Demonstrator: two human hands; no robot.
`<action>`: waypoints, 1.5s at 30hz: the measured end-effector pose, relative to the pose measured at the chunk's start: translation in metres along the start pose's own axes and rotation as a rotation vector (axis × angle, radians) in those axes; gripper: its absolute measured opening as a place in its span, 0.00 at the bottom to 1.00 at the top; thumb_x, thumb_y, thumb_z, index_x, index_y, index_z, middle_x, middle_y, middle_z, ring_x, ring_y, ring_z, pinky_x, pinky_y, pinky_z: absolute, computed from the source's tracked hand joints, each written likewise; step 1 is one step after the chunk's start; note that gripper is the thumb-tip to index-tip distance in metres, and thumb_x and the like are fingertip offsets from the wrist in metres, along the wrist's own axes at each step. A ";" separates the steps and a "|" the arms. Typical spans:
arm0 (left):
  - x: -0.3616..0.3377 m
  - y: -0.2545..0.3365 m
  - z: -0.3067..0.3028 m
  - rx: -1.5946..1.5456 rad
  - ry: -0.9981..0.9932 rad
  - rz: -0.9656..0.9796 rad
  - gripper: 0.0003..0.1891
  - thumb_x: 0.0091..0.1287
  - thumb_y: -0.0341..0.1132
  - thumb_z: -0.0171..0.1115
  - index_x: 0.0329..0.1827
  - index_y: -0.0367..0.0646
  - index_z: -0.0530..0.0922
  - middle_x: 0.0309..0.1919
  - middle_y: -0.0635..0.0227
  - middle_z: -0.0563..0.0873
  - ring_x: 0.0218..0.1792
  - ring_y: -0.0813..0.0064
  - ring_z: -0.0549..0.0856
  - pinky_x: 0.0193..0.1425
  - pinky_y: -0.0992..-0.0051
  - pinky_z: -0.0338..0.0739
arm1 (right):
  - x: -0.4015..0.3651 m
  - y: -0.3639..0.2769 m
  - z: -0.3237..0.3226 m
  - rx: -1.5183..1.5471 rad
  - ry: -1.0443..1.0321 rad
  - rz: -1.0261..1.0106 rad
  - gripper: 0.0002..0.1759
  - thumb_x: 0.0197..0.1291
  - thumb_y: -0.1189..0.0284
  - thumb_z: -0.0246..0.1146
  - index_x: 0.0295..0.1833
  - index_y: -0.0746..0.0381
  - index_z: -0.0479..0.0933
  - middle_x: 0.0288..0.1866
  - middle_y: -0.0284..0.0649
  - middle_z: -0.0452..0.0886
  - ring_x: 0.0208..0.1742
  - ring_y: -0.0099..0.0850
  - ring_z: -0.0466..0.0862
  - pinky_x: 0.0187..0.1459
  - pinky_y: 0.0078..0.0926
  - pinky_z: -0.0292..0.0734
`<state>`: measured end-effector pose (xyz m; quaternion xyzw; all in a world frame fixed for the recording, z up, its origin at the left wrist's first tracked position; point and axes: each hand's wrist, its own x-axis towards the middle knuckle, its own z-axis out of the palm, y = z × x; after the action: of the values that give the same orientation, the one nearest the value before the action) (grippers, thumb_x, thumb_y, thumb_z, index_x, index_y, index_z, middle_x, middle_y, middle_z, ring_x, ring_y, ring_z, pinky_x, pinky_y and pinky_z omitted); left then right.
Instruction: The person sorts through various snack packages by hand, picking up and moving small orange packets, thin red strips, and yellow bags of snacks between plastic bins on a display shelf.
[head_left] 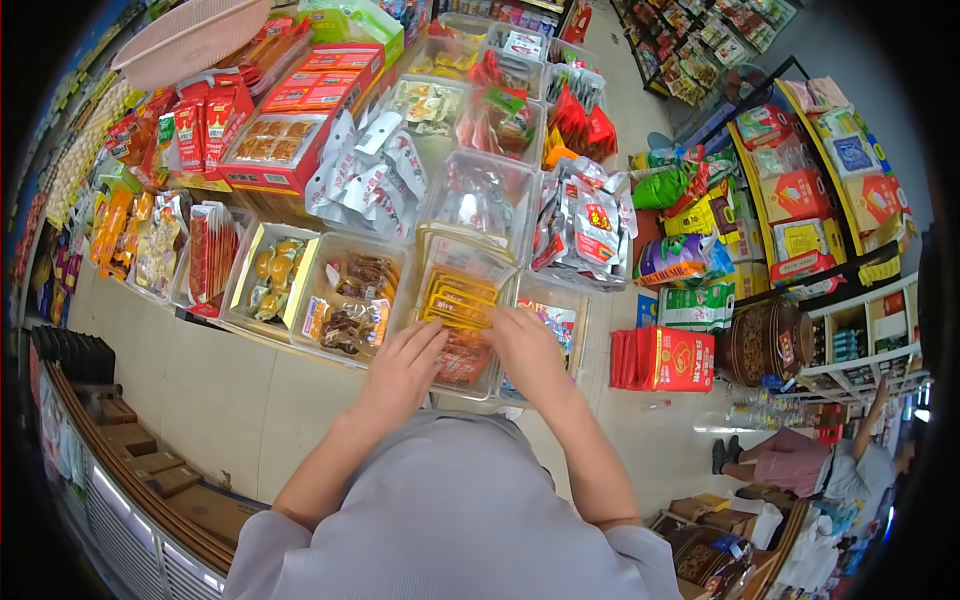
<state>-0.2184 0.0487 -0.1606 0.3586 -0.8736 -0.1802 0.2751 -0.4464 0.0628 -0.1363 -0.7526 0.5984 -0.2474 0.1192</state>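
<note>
The head view shows the yellow packets [460, 299] in a clear tub [493, 378], right in front of our tummy. Red-orange packets [462, 356] lie in the same tub, on the side near us. Our left hand [408, 366] reaches in on one side, with its fingers bent and their tips at the packets. Our right hand [527, 348] is on the other side, with its fingertips by the edge of the yellow pile. We cannot tell if either hand is pinching a packet or just touching.

The packets look light, thin and a bit bendy, so they should be easy to lift. Their shiny skins may be slippery, and a loose pile could slide apart. The best place to hold looks like the two side edges, one hand on each, with a soft squeeze so we don't squash what's inside.
</note>
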 end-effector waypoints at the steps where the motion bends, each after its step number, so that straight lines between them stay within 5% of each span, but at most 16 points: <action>1: -0.001 0.000 -0.001 -0.007 0.004 -0.006 0.27 0.62 0.26 0.70 0.66 0.34 0.77 0.66 0.53 0.79 0.66 0.50 0.77 0.70 0.57 0.72 | 0.007 0.002 0.002 -0.002 -0.088 0.001 0.16 0.63 0.75 0.65 0.56 0.66 0.81 0.51 0.49 0.85 0.53 0.49 0.83 0.54 0.43 0.79; 7: -0.009 -0.001 0.001 0.001 0.030 -0.019 0.27 0.61 0.25 0.69 0.65 0.33 0.76 0.66 0.53 0.79 0.67 0.50 0.77 0.71 0.56 0.72 | 0.031 0.004 0.012 0.007 -0.270 -0.024 0.10 0.63 0.72 0.64 0.47 0.66 0.83 0.41 0.51 0.86 0.49 0.50 0.85 0.51 0.46 0.79; 13: -0.004 0.005 -0.005 0.082 0.006 -0.010 0.31 0.62 0.28 0.71 0.69 0.34 0.73 0.68 0.50 0.77 0.69 0.49 0.75 0.72 0.55 0.72 | 0.027 -0.004 -0.005 0.047 -0.577 -0.091 0.11 0.66 0.71 0.62 0.46 0.66 0.84 0.42 0.52 0.85 0.49 0.52 0.84 0.50 0.47 0.78; 16: -0.008 -0.001 0.000 0.016 -0.080 -0.017 0.31 0.63 0.30 0.70 0.70 0.34 0.71 0.66 0.49 0.77 0.67 0.48 0.77 0.71 0.55 0.73 | 0.015 -0.006 -0.005 0.127 -0.457 -0.139 0.10 0.66 0.70 0.61 0.40 0.64 0.83 0.39 0.48 0.86 0.46 0.50 0.85 0.46 0.49 0.79; 22: -0.008 -0.004 -0.005 -0.068 -0.216 -0.095 0.24 0.69 0.31 0.62 0.67 0.34 0.73 0.63 0.47 0.79 0.67 0.49 0.77 0.71 0.57 0.73 | 0.026 -0.008 -0.012 0.095 -0.444 0.106 0.12 0.65 0.68 0.63 0.48 0.64 0.83 0.42 0.51 0.85 0.48 0.49 0.84 0.50 0.45 0.80; 25: -0.007 -0.002 -0.008 -0.111 -0.196 -0.098 0.23 0.69 0.30 0.61 0.66 0.33 0.73 0.63 0.48 0.79 0.67 0.49 0.77 0.71 0.57 0.73 | 0.032 0.006 0.008 -0.109 -0.127 -0.021 0.16 0.62 0.71 0.66 0.52 0.66 0.82 0.48 0.49 0.85 0.52 0.48 0.83 0.53 0.43 0.79; 37: -0.013 -0.004 0.001 -0.078 -0.133 -0.086 0.24 0.68 0.30 0.66 0.66 0.33 0.73 0.65 0.49 0.78 0.68 0.49 0.77 0.71 0.57 0.74 | 0.045 -0.008 0.024 -0.188 -0.141 -0.052 0.21 0.51 0.75 0.71 0.52 0.67 0.79 0.48 0.47 0.79 0.57 0.48 0.79 0.58 0.43 0.77; 40: -0.011 -0.001 -0.001 -0.103 -0.135 -0.093 0.24 0.65 0.25 0.56 0.66 0.30 0.73 0.64 0.48 0.78 0.70 0.48 0.75 0.71 0.57 0.74 | 0.044 -0.004 0.029 -0.135 -0.176 -0.088 0.19 0.52 0.75 0.71 0.50 0.66 0.78 0.51 0.48 0.80 0.58 0.49 0.79 0.58 0.44 0.77; 43: -0.011 0.000 -0.002 -0.077 -0.138 -0.081 0.26 0.63 0.24 0.55 0.67 0.30 0.72 0.65 0.47 0.77 0.70 0.48 0.75 0.71 0.57 0.74 | 0.045 -0.010 0.027 -0.048 -0.427 0.151 0.19 0.54 0.75 0.69 0.52 0.66 0.77 0.56 0.50 0.80 0.60 0.50 0.78 0.59 0.44 0.77; 45: -0.011 0.000 0.000 -0.076 -0.142 -0.081 0.26 0.63 0.24 0.55 0.67 0.31 0.72 0.65 0.47 0.77 0.70 0.48 0.75 0.71 0.57 0.74 | 0.043 -0.004 0.032 -0.106 -0.320 0.059 0.18 0.55 0.75 0.68 0.52 0.66 0.77 0.60 0.51 0.78 0.60 0.50 0.78 0.59 0.44 0.77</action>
<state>-0.2117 0.0566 -0.1642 0.3695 -0.8682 -0.2491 0.2184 -0.4197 0.0183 -0.1516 -0.7697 0.6059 -0.0892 0.1804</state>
